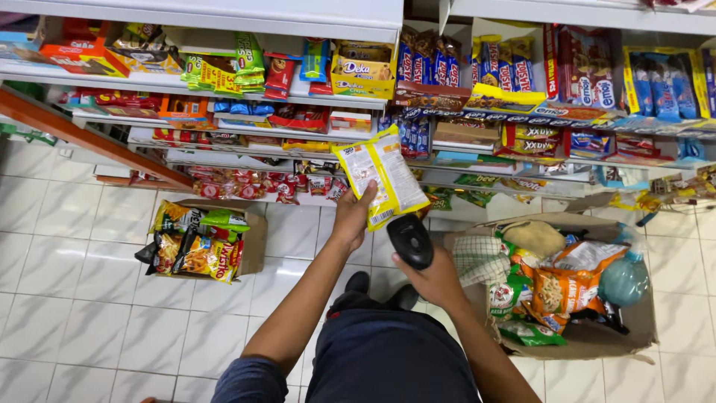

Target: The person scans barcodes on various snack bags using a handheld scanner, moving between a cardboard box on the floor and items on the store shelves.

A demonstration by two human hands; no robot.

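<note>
The left hand grips a yellow snack packet by its lower edge, held up before the shelves. The packet's long axis runs near upright, its top leaning left and away toward the shelves, printed back facing the person. The right hand clasps a black handheld scanner just below the packet, nose pointing up at it. A cardboard box of groceries sits on the tiled floor to the right.
</note>
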